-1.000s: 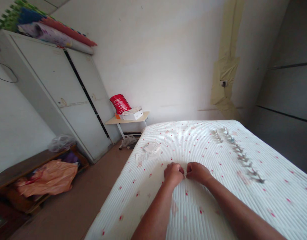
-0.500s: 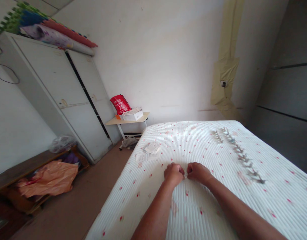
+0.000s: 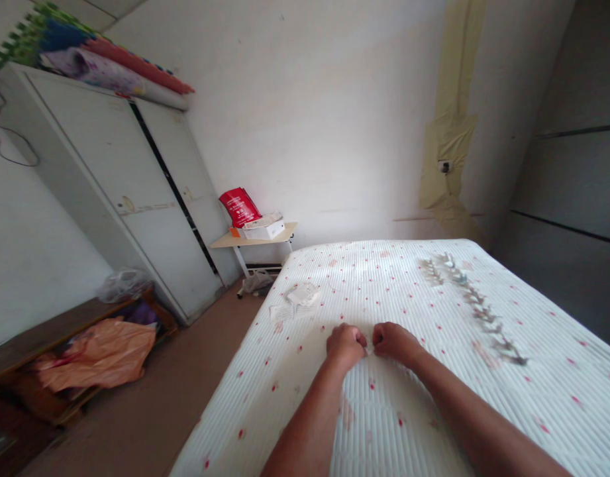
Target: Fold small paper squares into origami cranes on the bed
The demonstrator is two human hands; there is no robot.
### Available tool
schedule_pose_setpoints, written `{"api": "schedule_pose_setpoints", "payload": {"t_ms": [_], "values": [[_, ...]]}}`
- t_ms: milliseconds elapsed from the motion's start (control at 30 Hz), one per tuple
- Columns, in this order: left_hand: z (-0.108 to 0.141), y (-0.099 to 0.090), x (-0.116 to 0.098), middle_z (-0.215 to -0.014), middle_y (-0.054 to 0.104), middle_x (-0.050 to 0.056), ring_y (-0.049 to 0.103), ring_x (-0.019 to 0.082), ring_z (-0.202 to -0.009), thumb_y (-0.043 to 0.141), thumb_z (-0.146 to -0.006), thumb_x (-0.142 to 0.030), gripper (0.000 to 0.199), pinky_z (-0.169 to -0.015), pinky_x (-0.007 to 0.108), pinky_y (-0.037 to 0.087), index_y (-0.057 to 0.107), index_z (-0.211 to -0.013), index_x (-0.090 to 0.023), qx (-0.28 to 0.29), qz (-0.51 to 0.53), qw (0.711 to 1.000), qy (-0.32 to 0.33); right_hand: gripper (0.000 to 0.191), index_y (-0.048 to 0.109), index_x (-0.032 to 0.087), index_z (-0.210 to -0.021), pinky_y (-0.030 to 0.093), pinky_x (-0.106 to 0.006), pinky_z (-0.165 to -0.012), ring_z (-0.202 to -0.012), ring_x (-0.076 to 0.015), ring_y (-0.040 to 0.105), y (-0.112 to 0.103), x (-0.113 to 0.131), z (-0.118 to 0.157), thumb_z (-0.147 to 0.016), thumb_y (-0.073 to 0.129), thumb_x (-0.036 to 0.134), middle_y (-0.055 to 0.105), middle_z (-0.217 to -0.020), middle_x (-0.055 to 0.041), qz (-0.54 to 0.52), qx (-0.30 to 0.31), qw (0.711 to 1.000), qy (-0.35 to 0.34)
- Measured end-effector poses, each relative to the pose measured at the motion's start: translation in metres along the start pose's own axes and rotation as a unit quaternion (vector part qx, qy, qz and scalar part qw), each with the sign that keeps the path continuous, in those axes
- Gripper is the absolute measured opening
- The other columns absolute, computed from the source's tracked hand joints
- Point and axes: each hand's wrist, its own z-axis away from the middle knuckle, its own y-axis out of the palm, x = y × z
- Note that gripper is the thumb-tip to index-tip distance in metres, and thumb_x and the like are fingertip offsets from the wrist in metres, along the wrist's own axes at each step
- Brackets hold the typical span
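Note:
Both of my hands rest low over the bed [image 3: 285, 397], fingertips facing each other a short gap apart. My left hand [image 3: 345, 344] is curled, thumb and fingers pinched together. My right hand [image 3: 395, 342] is bent the same way. A tiny pale scrap [image 3: 369, 351], perhaps paper, shows between the fingertips; its form is too small to make out. Beyond my left hand lie white paper sheets [image 3: 302, 295]. Off to the right, a slanting row of small folded figures [image 3: 478, 306], like paper cranes, stands on the cover, with a shorter row [image 3: 432, 271] beside it.
A small side table [image 3: 222, 242] past the bed's far left corner bears a red bag [image 3: 239, 207] and a white box [image 3: 265, 229]. At left stand a grey cabinet [image 3: 101, 159] and a low wooden bench with an orange plastic bag [image 3: 99, 354].
My two hands stay almost in the same place, still pinched close together. The papers and the folded figures have not moved.

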Motion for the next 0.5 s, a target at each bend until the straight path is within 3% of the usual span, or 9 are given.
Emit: {"api": "schedule_pose_setpoints", "payload": {"t_ms": [500], "values": [[0.0029,-0.0015,-0.0005,-0.084,0.064,-0.002,0.057,0.014,-0.082,0.065,-0.056,-0.020,0.015,-0.067,0.021,0.041,0.066,-0.070,-0.025,-0.001,0.007,1.000,0.001,0.018,0.066,0.018,-0.071,0.032,-0.019,-0.053,-0.065,-0.0125,0.057,-0.0007,-0.0015,0.0002,-0.059,0.054,0.012,0.064,-0.070,-0.0010,-0.010,0.002,1.000,-0.007]]}}
